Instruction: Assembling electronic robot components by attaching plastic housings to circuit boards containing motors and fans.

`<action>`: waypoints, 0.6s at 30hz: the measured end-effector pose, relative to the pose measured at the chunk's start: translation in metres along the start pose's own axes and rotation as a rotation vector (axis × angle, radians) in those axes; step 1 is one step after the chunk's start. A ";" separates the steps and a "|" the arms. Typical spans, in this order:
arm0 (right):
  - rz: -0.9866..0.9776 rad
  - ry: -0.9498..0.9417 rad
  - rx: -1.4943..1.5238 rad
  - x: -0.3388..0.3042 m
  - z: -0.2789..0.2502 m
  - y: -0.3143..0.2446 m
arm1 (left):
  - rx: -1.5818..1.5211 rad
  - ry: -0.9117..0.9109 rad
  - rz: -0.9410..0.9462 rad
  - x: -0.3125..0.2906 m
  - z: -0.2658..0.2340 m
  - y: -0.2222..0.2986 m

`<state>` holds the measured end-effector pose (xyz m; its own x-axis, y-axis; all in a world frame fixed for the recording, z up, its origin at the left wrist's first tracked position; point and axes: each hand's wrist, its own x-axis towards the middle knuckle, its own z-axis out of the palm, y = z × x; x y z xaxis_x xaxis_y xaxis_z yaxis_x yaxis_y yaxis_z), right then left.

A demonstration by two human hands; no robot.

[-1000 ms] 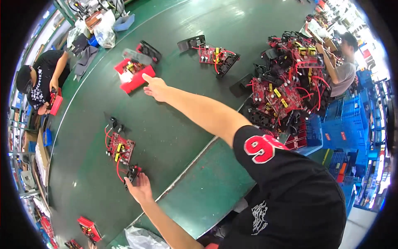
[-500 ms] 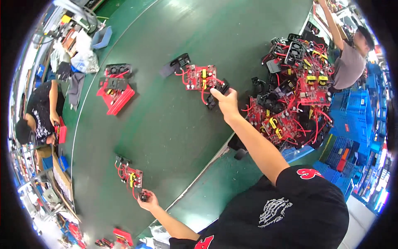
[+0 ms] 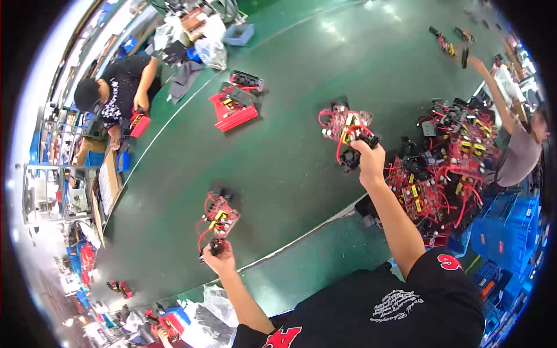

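Note:
My left hand point(image 3: 220, 259) grips the black end part of one red circuit board assembly point(image 3: 224, 217). Its board, with yellow-wrapped parts and red wires, extends away from my fingers over the green table point(image 3: 284, 203). Farther right, my right hand point(image 3: 369, 162) is closed on a black part of a second red circuit board assembly point(image 3: 347, 124). Red wires loop at that board's left side, and a black piece hangs by my fingers. Both boards look slightly blurred. Just right of my right hand lies a large heap of similar red boards point(image 3: 426, 194) with black fans and wires.
A red casing point(image 3: 235, 119) with a black fan part lies across the table. At the left a person point(image 3: 127, 87) handles a red piece; another point(image 3: 519, 151) reaches over the table at the right. Blue crates point(image 3: 505, 226) stand right, and plastic bags point(image 3: 217, 307) lie near my left forearm.
The view has turned, so the table and heap sit differently in it. Both boards remain in my hands and have shifted rightward in the picture. The person at the right now reaches toward assemblies at the far end.

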<state>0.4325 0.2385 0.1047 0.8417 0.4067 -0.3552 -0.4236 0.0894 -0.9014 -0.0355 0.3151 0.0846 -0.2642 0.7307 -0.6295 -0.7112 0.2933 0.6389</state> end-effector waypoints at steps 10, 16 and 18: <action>0.315 -0.105 0.035 -0.189 -0.111 0.021 | 0.039 -0.423 -0.363 -0.114 -0.057 -0.012; 0.279 -0.070 -0.019 -0.224 -0.180 0.064 | 0.139 -0.591 -0.474 -0.167 -0.046 -0.044; 0.272 -0.120 0.075 -0.220 -0.195 0.072 | 0.052 -0.639 -0.504 -0.181 -0.041 -0.045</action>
<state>0.2825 -0.0220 0.0691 0.6500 0.5291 -0.5456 -0.6557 0.0274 -0.7545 0.0181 0.1445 0.1516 0.5135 0.7095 -0.4826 -0.6103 0.6973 0.3759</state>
